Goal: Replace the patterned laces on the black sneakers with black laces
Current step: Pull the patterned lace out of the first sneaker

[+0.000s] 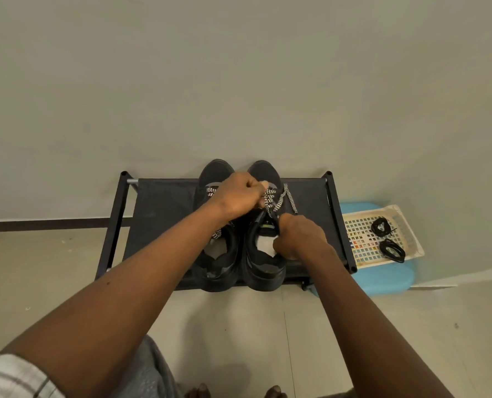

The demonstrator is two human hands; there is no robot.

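Observation:
Two black sneakers stand side by side on a low black rack, toes to the wall. The left sneaker keeps its black-and-white patterned lace. Over the right sneaker, my left hand pinches the patterned lace near the upper eyelets. My right hand grips the shoe's collar and tongue at its right side. A loose lace end trails to the right. Two coiled black laces lie in a cream basket.
The basket sits on a light blue stool right of the rack. A pale wall rises directly behind the rack. Tiled floor spreads in front of it, with my feet at the bottom edge.

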